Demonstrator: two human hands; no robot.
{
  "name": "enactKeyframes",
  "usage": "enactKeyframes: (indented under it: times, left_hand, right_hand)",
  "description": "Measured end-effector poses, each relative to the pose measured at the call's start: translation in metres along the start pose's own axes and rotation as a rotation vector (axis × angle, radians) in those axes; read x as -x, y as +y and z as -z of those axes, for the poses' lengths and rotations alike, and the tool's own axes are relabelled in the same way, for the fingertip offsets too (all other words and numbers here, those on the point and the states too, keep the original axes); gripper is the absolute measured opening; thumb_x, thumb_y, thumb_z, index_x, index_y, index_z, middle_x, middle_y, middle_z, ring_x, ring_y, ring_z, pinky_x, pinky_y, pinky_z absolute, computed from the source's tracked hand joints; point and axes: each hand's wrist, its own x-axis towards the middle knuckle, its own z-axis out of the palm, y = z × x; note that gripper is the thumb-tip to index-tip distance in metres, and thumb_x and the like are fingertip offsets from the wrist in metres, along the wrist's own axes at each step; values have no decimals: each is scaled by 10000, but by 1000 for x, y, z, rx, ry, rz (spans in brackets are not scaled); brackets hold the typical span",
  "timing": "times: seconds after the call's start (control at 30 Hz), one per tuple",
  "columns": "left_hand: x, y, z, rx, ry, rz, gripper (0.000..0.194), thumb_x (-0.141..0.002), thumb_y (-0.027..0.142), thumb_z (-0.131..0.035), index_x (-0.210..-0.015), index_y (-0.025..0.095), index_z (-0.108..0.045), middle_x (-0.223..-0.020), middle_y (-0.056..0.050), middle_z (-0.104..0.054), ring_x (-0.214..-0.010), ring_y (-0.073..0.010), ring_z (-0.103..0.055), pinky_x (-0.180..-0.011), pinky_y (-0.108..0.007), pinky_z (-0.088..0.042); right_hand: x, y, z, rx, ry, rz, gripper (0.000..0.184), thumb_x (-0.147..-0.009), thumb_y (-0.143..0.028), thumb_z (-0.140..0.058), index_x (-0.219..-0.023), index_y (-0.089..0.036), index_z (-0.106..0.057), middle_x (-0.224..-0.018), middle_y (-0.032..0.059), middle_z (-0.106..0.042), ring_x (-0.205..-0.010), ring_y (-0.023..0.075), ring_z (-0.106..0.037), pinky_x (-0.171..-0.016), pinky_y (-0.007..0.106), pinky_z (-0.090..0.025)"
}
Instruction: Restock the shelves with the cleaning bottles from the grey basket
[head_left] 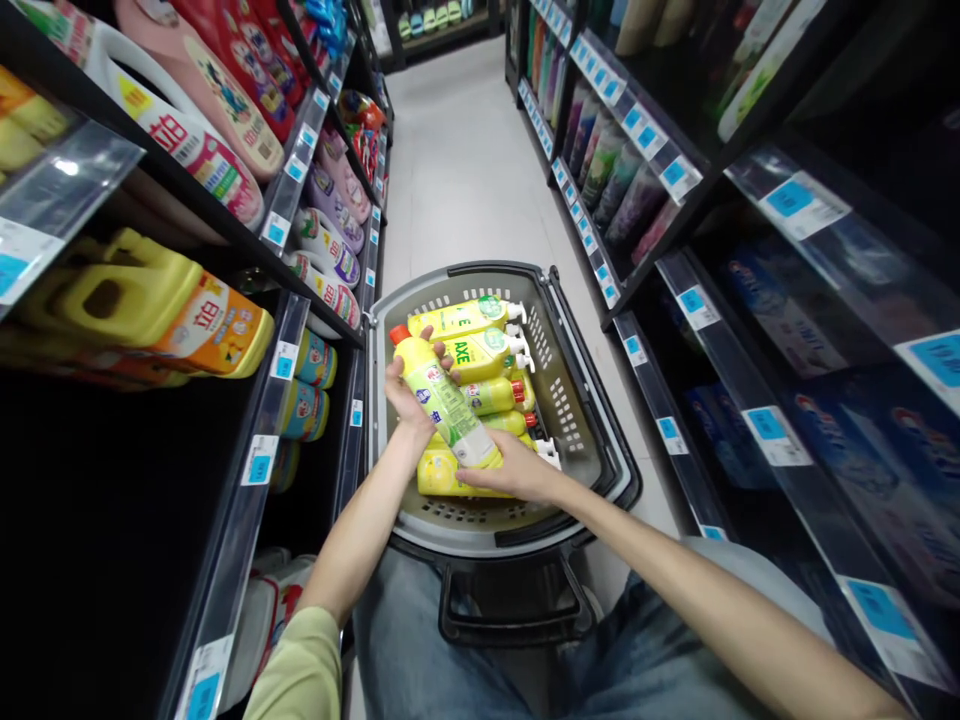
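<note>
A yellow dish-soap bottle with an orange cap (pixel 444 402) is held over a grey shopping basket (pixel 592 420). My left hand (pixel 409 395) wraps round its upper part from below. My right hand (pixel 514 468) grips its bottom end. Under the held bottle, several more yellow soap bottles (pixel 480 352) lie side by side in the basket, some with white pump tops.
Black shelves line a narrow aisle. The left shelf (pixel 281 330) carries yellow and pink detergent jugs and tubs. The right shelf (pixel 675 290) holds dark bottles and blue packets behind blue price tags. Pale floor (pixel 465 170) runs ahead beyond the basket.
</note>
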Motion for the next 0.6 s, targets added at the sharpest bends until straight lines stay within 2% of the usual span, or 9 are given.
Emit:
enactKeyframes:
  times: [0.07,0.17,0.4,0.6]
  left_hand:
    - [-1,0,-2,-20,24,15,673,-825,705,-559,-1277,214,-641,-886,-56,-722,-677,-155,-660,-609,-255,-545]
    - [-4,1,-2,-3,51,1,632,-839,665,-566,-1254,197,-651,-847,-38,-719,-660,-142,-671,-599,-233,-532]
    - [-6,0,2,3,63,-10,628,-839,677,-577,-1233,194,-659,-819,-21,-719,-612,-123,-660,-579,-219,-522]
    - [-5,1,-2,39,70,-4,581,-864,641,-537,-1218,194,-653,-807,-15,-702,-612,-126,-645,-591,-231,-522]
  right_hand:
    - [1,1,-3,215,126,10,435,-772,-461,-791,-1074,-190,-633,-1032,64,-755,-919,256,-700,-781,357,-517]
    - [1,4,-4,421,211,8,421,-796,-474,-763,-1071,-199,-600,-990,84,-763,-905,292,-722,-749,363,-506]
    - [1,8,-5,532,224,3,428,-817,-509,-730,-1071,-199,-580,-986,103,-761,-920,325,-734,-708,350,-480]
    - [2,8,-6,533,225,3,412,-829,-498,-725,-1072,-203,-572,-968,96,-760,-916,318,-734,-701,337,-467]
